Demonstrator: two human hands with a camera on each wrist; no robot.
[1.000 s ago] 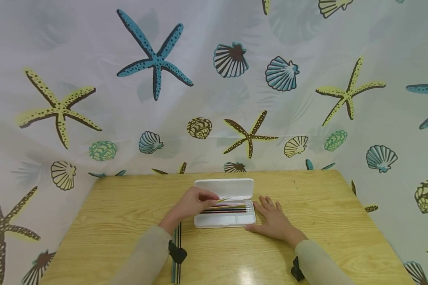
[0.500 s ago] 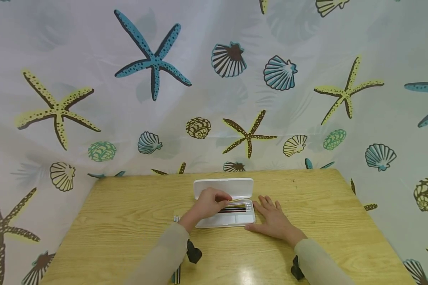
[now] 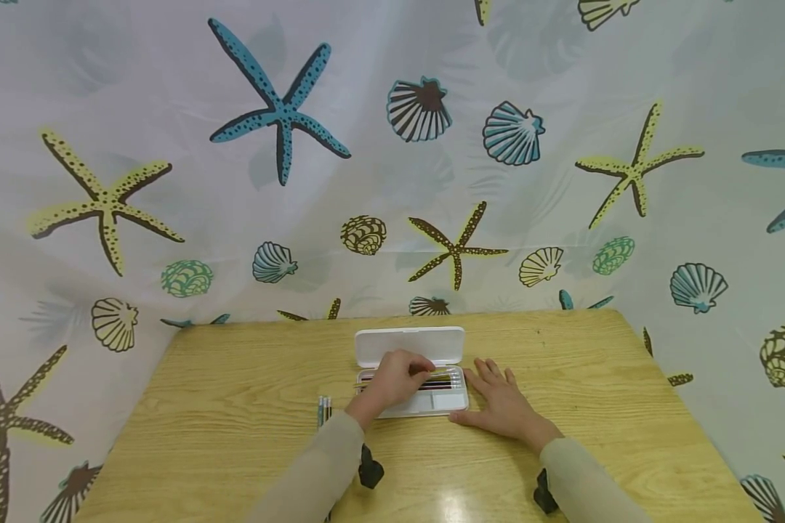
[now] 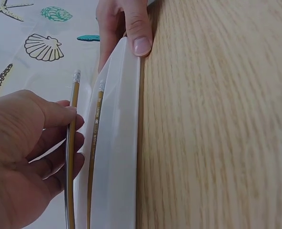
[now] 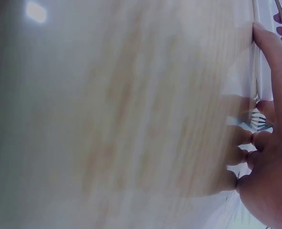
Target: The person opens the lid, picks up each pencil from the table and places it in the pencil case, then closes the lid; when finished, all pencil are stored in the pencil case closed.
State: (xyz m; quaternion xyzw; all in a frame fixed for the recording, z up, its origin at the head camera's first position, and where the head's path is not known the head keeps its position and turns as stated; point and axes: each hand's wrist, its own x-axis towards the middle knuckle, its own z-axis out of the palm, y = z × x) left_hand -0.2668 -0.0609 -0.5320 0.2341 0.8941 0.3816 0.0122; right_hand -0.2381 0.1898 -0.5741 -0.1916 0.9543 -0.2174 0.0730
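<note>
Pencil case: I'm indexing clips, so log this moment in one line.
left grip: pinches pencil over case; right grip: touches case corner; lid: open

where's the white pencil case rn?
Head view, lower middle: the white pencil case lies open on the wooden table, near its far edge. Left hand is over it, pinching a pencil; right hand is at its right end.

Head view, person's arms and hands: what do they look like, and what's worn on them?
The left hand and right hand are bare, without gloves. The left sleeve and right sleeve are long, plain and pale beige. A small, blocky black device shows at the left wrist and another at the right wrist.
</note>
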